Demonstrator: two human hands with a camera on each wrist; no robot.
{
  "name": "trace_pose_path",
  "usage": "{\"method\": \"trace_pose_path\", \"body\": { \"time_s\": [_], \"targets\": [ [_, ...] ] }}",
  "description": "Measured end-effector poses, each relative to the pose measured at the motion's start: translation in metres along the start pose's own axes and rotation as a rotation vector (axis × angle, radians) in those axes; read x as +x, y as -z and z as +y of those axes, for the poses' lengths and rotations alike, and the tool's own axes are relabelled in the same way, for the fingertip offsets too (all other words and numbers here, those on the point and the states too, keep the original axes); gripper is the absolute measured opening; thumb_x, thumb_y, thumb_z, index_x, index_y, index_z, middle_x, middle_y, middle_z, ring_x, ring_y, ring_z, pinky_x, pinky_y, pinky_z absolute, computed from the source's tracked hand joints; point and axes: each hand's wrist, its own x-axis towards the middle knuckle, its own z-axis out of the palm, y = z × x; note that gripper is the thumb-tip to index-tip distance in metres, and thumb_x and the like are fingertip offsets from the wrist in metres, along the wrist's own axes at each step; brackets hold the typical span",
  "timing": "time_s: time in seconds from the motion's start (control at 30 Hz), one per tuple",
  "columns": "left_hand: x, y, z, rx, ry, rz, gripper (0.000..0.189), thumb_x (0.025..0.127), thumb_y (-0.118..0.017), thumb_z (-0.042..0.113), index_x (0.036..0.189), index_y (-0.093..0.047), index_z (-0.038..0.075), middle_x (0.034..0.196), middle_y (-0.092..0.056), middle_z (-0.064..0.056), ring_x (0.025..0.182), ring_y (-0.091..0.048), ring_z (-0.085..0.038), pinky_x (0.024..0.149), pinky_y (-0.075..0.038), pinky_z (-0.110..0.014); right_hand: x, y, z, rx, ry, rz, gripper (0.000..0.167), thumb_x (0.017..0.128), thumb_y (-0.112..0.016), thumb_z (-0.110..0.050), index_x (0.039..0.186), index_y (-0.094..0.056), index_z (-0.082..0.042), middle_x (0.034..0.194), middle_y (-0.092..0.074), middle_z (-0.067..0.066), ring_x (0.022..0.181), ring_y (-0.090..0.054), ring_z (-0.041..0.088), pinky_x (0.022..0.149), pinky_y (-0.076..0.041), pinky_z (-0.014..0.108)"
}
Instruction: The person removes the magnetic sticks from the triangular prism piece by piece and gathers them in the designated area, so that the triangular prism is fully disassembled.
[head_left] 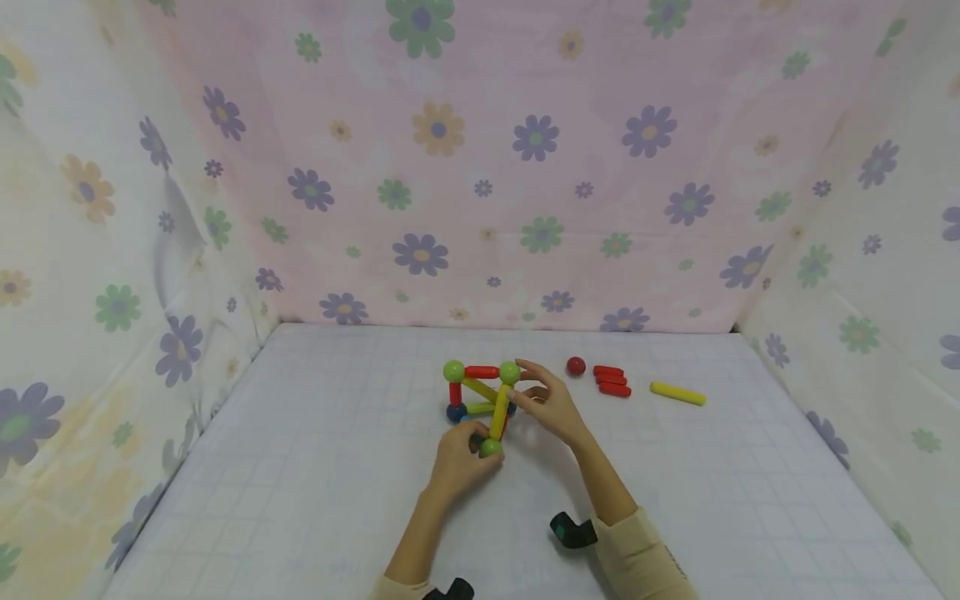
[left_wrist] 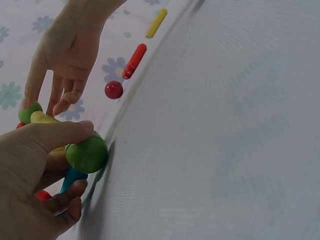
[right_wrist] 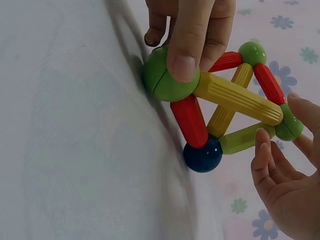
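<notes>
A frame of building rods and balls stands on the table in the head view. Its front green ball (head_left: 491, 448) is gripped between the thumb and fingers of my left hand (head_left: 461, 458). From that ball a yellow rod (right_wrist: 240, 97) runs to the upper right green ball (head_left: 509, 372). My right hand (head_left: 553, 408) holds that corner, fingertips against the ball and thumb by the rod's end. Another green ball (head_left: 453, 372), a red rod (head_left: 481, 372) and a dark blue ball (right_wrist: 202, 154) make up other corners and edges. A blue piece (left_wrist: 74, 179) shows partly behind my left fingers.
Right of the frame lie a loose red ball (head_left: 576, 366), several short red rods (head_left: 613, 389) and a yellow rod (head_left: 678, 393). Flowered cloth walls (head_left: 480, 167) enclose the white table (head_left: 300, 467) at the back and sides.
</notes>
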Motion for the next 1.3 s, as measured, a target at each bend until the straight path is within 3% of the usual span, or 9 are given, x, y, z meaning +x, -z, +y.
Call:
{"method": "trace_pose_path", "body": {
  "time_s": [0.1, 0.2, 0.4, 0.5, 0.57, 0.7, 0.83, 1.0, 1.3],
  "targets": [
    [0.0, 0.006, 0.003, -0.014, -0.033, -0.039, 0.025, 0.073, -0.078, 0.018, 0.091, -0.069, 0.003, 0.083, -0.065, -0.002, 0.07, -0.053, -0.013, 0.061, -0.045, -0.02, 0.002, -0.001, -0.002, 0.004, 0.044, -0.004, 0.051, 0.087, -0.062, -0.001, 0.135, -0.044, 0.006, 0.121, -0.051, 0.03, 0.082, -0.06, 0.04, 0.065, -0.051, 0.02],
    [0.001, 0.009, 0.004, -0.046, -0.085, -0.004, 0.028, 0.073, -0.08, 0.019, 0.093, -0.071, 0.002, 0.081, -0.068, -0.005, 0.067, -0.056, -0.015, 0.059, -0.046, -0.02, 0.003, -0.001, -0.002, 0.004, 0.072, 0.006, 0.047, 0.087, -0.062, 0.001, 0.132, -0.047, 0.007, 0.118, -0.053, 0.03, 0.079, -0.06, 0.041, 0.062, -0.051, 0.021],
    [0.012, 0.014, 0.011, -0.091, -0.255, 0.378, 0.027, 0.069, -0.083, 0.011, 0.087, -0.066, -0.001, 0.078, -0.062, -0.014, 0.066, -0.054, -0.024, 0.054, -0.046, -0.028, 0.003, -0.001, 0.0, 0.009, 0.069, 0.033, 0.039, 0.087, -0.062, 0.001, 0.123, -0.051, 0.012, 0.11, -0.058, 0.029, 0.076, -0.058, 0.038, 0.06, -0.049, 0.021],
    [0.021, 0.021, 0.019, -0.065, -0.249, 0.56, 0.034, 0.068, -0.084, 0.012, 0.091, -0.064, -0.002, 0.091, -0.058, -0.016, 0.085, -0.052, -0.028, 0.068, -0.049, -0.038, 0.003, 0.0, -0.001, 0.015, 0.062, 0.03, 0.039, 0.087, -0.062, 0.001, 0.123, -0.051, 0.011, 0.109, -0.059, 0.028, 0.077, -0.058, 0.037, 0.062, -0.05, 0.021],
    [0.028, 0.027, 0.024, -0.064, -0.215, 0.596, 0.041, 0.069, -0.084, 0.014, 0.1, -0.062, -0.002, 0.106, -0.056, -0.017, 0.102, -0.049, -0.031, 0.081, -0.049, -0.046, 0.002, 0.0, -0.002, 0.014, 0.059, 0.024, 0.038, 0.087, -0.063, 0.0, 0.122, -0.052, 0.01, 0.109, -0.059, 0.028, 0.077, -0.058, 0.037, 0.063, -0.051, 0.021],
    [0.039, 0.035, 0.024, -0.103, -0.191, 0.478, 0.05, 0.073, -0.08, 0.015, 0.115, -0.059, -0.002, 0.122, -0.056, -0.019, 0.118, -0.046, -0.035, 0.097, -0.04, -0.054, 0.001, 0.001, -0.005, -0.01, 0.039, 0.005, 0.036, 0.087, -0.064, -0.002, 0.12, -0.054, 0.008, 0.107, -0.061, 0.027, 0.079, -0.059, 0.035, 0.065, -0.051, 0.022],
    [0.043, 0.038, 0.023, -0.164, -0.2, 0.345, 0.042, 0.077, -0.076, 0.01, 0.114, -0.06, -0.004, 0.117, -0.059, -0.022, 0.113, -0.053, -0.037, 0.097, -0.042, -0.051, -0.001, 0.001, -0.007, -0.034, 0.022, -0.008, 0.033, 0.087, -0.064, -0.005, 0.117, -0.056, 0.007, 0.106, -0.063, 0.025, 0.081, -0.06, 0.032, 0.067, -0.052, 0.022],
    [0.04, 0.037, 0.023, -0.173, -0.183, 0.321, 0.03, 0.078, -0.074, 0.005, 0.106, -0.065, -0.003, 0.104, -0.065, -0.017, 0.098, -0.06, -0.032, 0.087, -0.05, -0.043, -0.001, -0.001, -0.005, -0.066, 0.049, 0.001, 0.032, 0.086, -0.065, -0.004, 0.115, -0.057, 0.007, 0.104, -0.064, 0.024, 0.081, -0.061, 0.029, 0.071, -0.052, 0.022],
    [0.034, 0.035, 0.024, -0.212, -0.17, 0.213, 0.02, 0.079, -0.073, 0.003, 0.097, -0.069, -0.004, 0.093, -0.07, -0.014, 0.087, -0.065, -0.026, 0.077, -0.054, -0.035, 0.007, 0.002, 0.01, -0.323, 0.201, 0.017, 0.035, 0.077, -0.074, -0.006, 0.109, -0.061, 0.003, 0.098, -0.065, 0.014, 0.067, -0.054, 0.015, 0.058, -0.049, 0.021]
  ]
}}
